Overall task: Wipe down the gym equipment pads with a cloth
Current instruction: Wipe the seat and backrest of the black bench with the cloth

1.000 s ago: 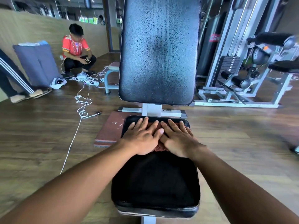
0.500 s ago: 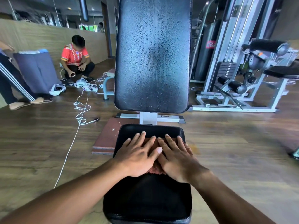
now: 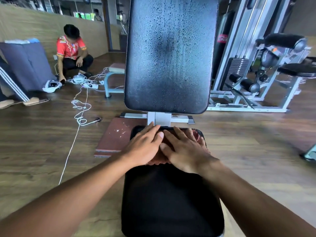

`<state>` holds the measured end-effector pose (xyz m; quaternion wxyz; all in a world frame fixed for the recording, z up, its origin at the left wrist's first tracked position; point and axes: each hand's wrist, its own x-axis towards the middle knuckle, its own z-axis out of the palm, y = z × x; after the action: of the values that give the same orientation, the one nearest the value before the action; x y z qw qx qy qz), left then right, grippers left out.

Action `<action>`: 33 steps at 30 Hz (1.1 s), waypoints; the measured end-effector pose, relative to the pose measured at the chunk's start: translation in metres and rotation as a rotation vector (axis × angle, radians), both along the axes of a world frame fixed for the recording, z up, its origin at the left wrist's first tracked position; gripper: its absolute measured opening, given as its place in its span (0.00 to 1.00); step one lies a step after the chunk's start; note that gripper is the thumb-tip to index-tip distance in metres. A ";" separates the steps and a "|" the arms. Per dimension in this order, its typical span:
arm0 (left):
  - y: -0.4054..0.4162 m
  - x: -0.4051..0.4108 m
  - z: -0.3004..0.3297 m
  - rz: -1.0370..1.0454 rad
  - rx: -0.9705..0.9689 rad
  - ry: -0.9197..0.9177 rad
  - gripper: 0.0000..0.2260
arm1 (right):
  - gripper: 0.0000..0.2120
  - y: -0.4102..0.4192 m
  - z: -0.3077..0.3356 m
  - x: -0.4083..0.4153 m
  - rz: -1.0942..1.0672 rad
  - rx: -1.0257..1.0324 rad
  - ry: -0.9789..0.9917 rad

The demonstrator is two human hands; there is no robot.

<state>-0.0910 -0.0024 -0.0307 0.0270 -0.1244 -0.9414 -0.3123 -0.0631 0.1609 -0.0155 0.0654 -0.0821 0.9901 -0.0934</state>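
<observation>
Under both flat hands point(image 3: 167, 147), cloth point(image 3: 158, 159)

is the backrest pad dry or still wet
Wet. The upright backrest pad is speckled all over with droplets, while both hands press the cloth on the seat pad below.

Gym floor, off-task surroundings.
A person in a red shirt point(image 3: 71, 47) crouches at far left among tangled white cables point(image 3: 82, 106) and a power strip point(image 3: 90, 85) on the wooden floor point(image 3: 34, 134). A reddish mat point(image 3: 116, 137) lies beside the bench base. White-framed weight machine point(image 3: 253, 69) stands right; small blue-legged stool point(image 3: 114, 79) behind.
</observation>
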 end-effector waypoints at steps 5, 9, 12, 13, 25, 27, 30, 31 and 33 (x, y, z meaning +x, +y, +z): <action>-0.004 0.010 -0.007 0.010 0.084 0.161 0.23 | 0.33 -0.017 -0.007 -0.004 -0.054 0.068 -0.050; -0.004 0.011 -0.012 -0.007 0.129 0.197 0.23 | 0.32 -0.018 -0.009 -0.003 -0.080 0.087 -0.060; -0.004 0.011 -0.011 -0.025 0.141 0.204 0.25 | 0.32 -0.013 -0.007 -0.005 -0.045 0.130 -0.072; -0.004 0.010 -0.012 -0.038 0.127 0.200 0.25 | 0.31 -0.012 -0.010 -0.006 -0.020 0.126 -0.060; -0.006 0.011 -0.015 -0.024 0.062 0.134 0.26 | 0.39 -0.007 -0.012 0.007 0.054 0.027 0.155; -0.006 0.011 -0.012 -0.016 0.080 0.149 0.28 | 0.35 -0.002 -0.012 0.003 0.068 -0.097 0.171; -0.003 0.007 0.001 -0.001 0.142 0.174 0.27 | 0.40 0.010 -0.007 -0.003 0.045 -0.415 0.271; -0.001 0.003 0.011 -0.004 0.134 0.219 0.28 | 0.40 0.015 -0.002 -0.006 0.021 -0.524 0.355; 0.004 -0.010 0.041 -0.018 0.127 0.328 0.31 | 0.20 0.027 0.020 -0.014 -0.076 -0.665 0.441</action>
<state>-0.1015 0.0020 0.0102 0.1850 -0.1802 -0.9016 -0.3470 -0.0776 0.1878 0.0042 -0.1826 -0.0803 0.8984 -0.3914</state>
